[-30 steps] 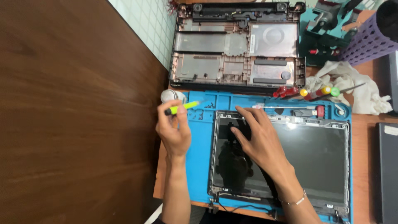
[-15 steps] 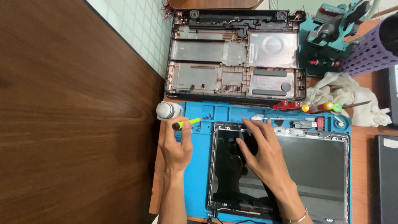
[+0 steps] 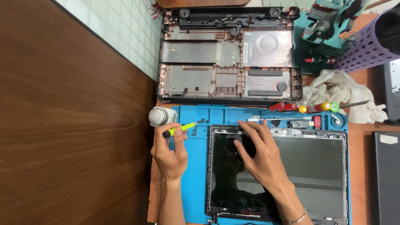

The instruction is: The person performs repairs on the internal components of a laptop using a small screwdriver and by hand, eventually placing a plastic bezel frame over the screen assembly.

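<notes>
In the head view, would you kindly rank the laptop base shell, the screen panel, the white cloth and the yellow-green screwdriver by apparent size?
1-2. Laptop base shell and screen panel: too alike to rank.
3. White cloth.
4. Yellow-green screwdriver.

Open laptop base beyond mat; white rag; purple basket.

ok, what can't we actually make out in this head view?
- Tip of the yellow-green handled screwdriver: hidden in the left hand.
- Upper-left part of the dark glossy laptop screen panel: covered by the right hand.
- Small screws in the blue silicone repair mat: too small to count.
- Purple perforated plastic basket: cut off by the right edge.
- Black flat device at the right: cut off by the frame.
</notes>
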